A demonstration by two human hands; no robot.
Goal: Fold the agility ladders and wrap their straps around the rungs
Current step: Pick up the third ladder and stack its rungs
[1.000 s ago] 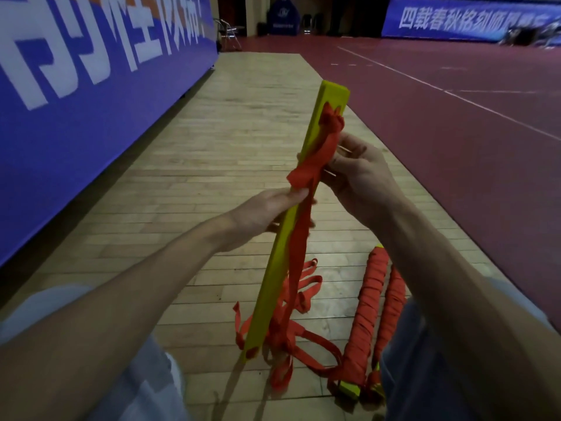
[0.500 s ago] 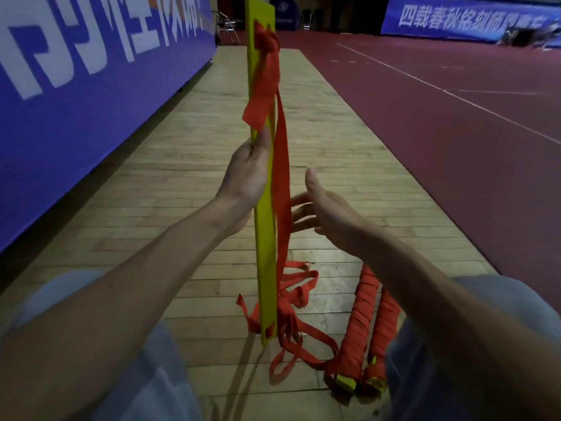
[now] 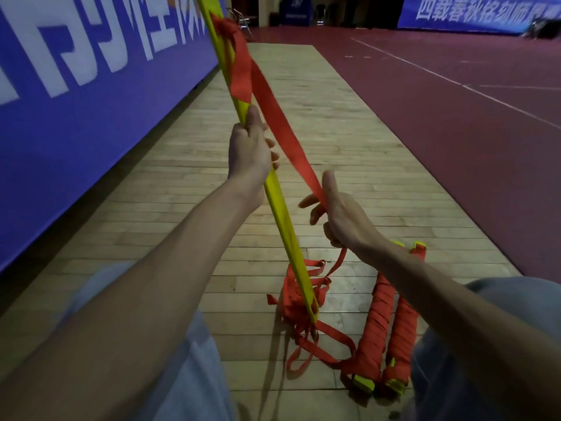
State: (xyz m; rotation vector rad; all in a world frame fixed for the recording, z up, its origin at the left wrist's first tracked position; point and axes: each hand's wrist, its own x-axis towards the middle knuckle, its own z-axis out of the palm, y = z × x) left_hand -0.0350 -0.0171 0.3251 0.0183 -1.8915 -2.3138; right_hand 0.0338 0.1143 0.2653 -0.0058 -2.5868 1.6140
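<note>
A: Where is the stack of flat yellow plastic rungs (image 3: 277,205) relative to your fingers?

B: Your left hand (image 3: 249,153) is closed around it a little above its middle, with the thumb pointing up along the edge. The stack leans to the upper left; its lower end stands on the pale wooden plank floor (image 3: 358,165) among loose loops of the red strap.

A: And the flat red woven strap (image 3: 282,129)?

B: It is bunched near the top of the stack, then runs stretched down to your right hand (image 3: 338,217). There the thumb presses it against the forefinger, so these fingers are clamped on the strap; it goes down from under the palm.

A: How are your arms?

B: Both forearms reach forward, the left one higher. Two bundles already wrapped in red strap (image 3: 387,332) lie side by side on the floor beside your right knee.
</note>
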